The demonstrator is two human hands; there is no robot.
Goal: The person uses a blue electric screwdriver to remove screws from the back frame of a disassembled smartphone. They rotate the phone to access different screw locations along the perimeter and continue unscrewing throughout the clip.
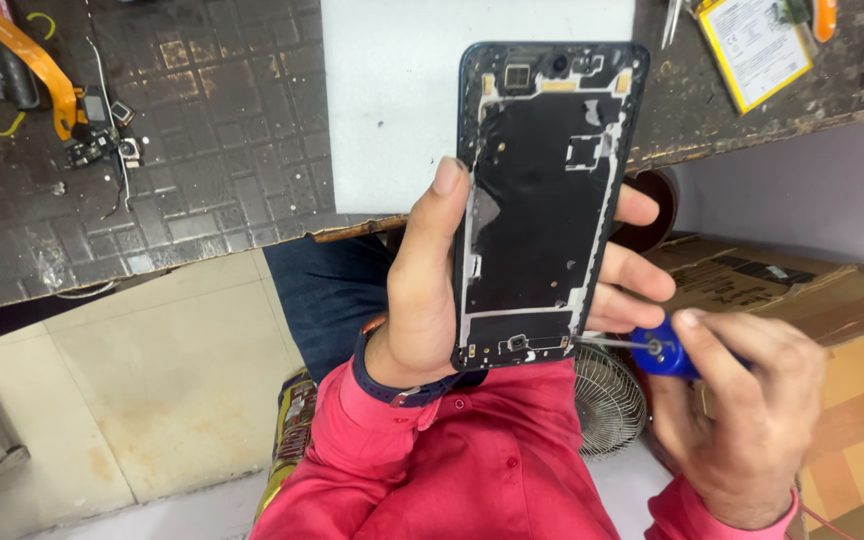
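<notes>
My left hand (430,290) grips an opened phone frame (542,200), held upright with its bare black inside facing me; the thumb lies along its left edge and the fingers wrap its right edge. My right hand (747,410) holds a small blue-handled screwdriver (664,350), whose thin metal tip points left and meets the phone's lower right corner. Both sleeves are red, and a dark watch band sits on the left wrist.
A dark patterned workbench (182,150) carries a white mat (392,100), an orange flex cable with small parts (82,120) and a yellow-edged battery (757,45). Below lie a cardboard box (802,290), a small round fan (607,400) and a tiled floor (152,400).
</notes>
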